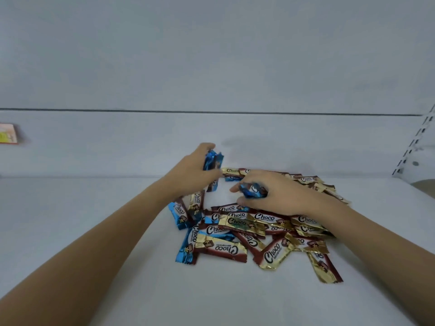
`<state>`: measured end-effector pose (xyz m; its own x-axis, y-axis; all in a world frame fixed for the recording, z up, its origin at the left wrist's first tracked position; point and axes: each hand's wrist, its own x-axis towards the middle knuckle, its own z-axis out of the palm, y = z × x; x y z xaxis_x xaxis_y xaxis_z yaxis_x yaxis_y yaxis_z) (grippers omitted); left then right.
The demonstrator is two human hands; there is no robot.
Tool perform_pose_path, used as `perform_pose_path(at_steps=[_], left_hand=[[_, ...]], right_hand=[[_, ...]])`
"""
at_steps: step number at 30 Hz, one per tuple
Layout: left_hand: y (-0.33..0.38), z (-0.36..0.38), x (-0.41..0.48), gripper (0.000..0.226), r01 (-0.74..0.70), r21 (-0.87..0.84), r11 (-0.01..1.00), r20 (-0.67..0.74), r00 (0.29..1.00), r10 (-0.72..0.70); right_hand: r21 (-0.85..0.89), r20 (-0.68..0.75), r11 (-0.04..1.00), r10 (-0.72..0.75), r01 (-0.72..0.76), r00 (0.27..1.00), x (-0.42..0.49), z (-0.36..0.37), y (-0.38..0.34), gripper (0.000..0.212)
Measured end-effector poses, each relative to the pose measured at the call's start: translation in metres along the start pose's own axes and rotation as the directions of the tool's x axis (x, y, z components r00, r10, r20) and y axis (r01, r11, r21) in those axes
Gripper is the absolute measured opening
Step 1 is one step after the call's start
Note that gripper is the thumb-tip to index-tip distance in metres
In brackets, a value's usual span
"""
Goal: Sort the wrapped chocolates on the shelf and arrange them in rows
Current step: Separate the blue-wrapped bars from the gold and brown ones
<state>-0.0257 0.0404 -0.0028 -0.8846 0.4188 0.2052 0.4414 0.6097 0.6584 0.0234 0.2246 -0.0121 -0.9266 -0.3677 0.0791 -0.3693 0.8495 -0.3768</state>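
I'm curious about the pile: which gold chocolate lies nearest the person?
The gold chocolate at the near right of the pile, sticking out at the front; others lie farther back.

We see bright, diffuse, cool light; the white shelf [58, 208] carries only soft, faint shadows under both forearms [117, 236] and around the wrapped chocolates [266, 217]; their foil glints mildly, the print legible; the left hand [193, 170] and right hand [277, 194] smear with motion blur; at nine o'clock a packet [8, 133] blurs; at three o'clock the bracket [414, 142] bows.
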Motion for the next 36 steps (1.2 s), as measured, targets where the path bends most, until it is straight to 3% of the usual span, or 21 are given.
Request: perform_pose_path(at_steps=[2, 4, 7, 9, 14, 18, 22, 24, 29, 33, 36], left_hand=[[-0.002, -0.004, 0.002, 0.039, 0.137, -0.256, 0.957, 0.007, 0.99, -0.139], [-0.002, -0.004, 0.001, 0.028, 0.251, -0.514, 0.82, 0.068, 0.965, -0.253], [-0.002, -0.003, 0.0, 0.027, 0.263, -0.755, 0.601, 0.135, 0.959, -0.25], [-0.004, -0.004, 0.0, 0.035, 0.219, -0.801, 0.556, 0.119, 0.97, -0.211], [-0.012, 0.0, 0.001, 0.052, 0.082, -0.711, 0.698, -0.022, 0.99, -0.138], [-0.012, -0.003, 0.002, 0.027, 0.012, -0.639, 0.769, -0.148, 0.979, -0.138], [-0.006, -0.012, -0.001, 0.017, -0.039, -0.639, 0.768, -0.25, 0.955, -0.159], [0.001, -0.016, -0.002, 0.029, -0.069, -0.593, 0.802, -0.312, 0.938, -0.149], [0.018, -0.024, -0.014, 0.049, -0.13, -0.254, 0.958, -0.401, 0.916, 0.018], [0.043, -0.024, -0.051, 0.045, -0.162, -0.352, 0.922, -0.429, 0.903, -0.005], [0.064, -0.016, -0.104, 0.036, -0.224, -0.331, 0.917, -0.552, 0.834, 0.005]], right_hand=[[-0.078, 0.054, 0.997, -0.025, 0.029, 0.998, 0.003, 0.004, -0.002, 0.037], [-0.078, 0.068, 0.997, 0.002, 0.003, 0.998, 0.005, 0.004, -0.001, 0.041], [-0.074, 0.055, 0.996, 0.058, -0.054, 0.997, 0.002, -0.002, -0.003, 0.033], [-0.012, -0.005, 0.996, 0.085, -0.085, 0.996, 0.0, -0.005, 0.001, 0.019], [0.304, -0.134, 0.937, 0.224, -0.175, 0.965, -0.004, -0.011, 0.013, 0.025], [0.597, -0.135, 0.78, 0.33, -0.189, 0.934, -0.001, -0.012, 0.017, 0.008], [0.809, -0.193, 0.582, 0.395, -0.083, 0.898, 0.002, -0.012, 0.021, 0.024], [0.84, -0.23, 0.542, 0.417, -0.038, 0.879, 0.002, -0.013, 0.02, 0.018], [0.831, -0.305, 0.556, 0.419, 0.025, 0.855, -0.011, -0.021, 0.011, 0.016], [0.799, -0.361, 0.597, 0.37, 0.079, 0.856, -0.037, -0.031, -0.003, 0.025], [0.773, -0.446, 0.589, 0.241, 0.235, 0.862, -0.078, -0.034, -0.026, 0.035]])
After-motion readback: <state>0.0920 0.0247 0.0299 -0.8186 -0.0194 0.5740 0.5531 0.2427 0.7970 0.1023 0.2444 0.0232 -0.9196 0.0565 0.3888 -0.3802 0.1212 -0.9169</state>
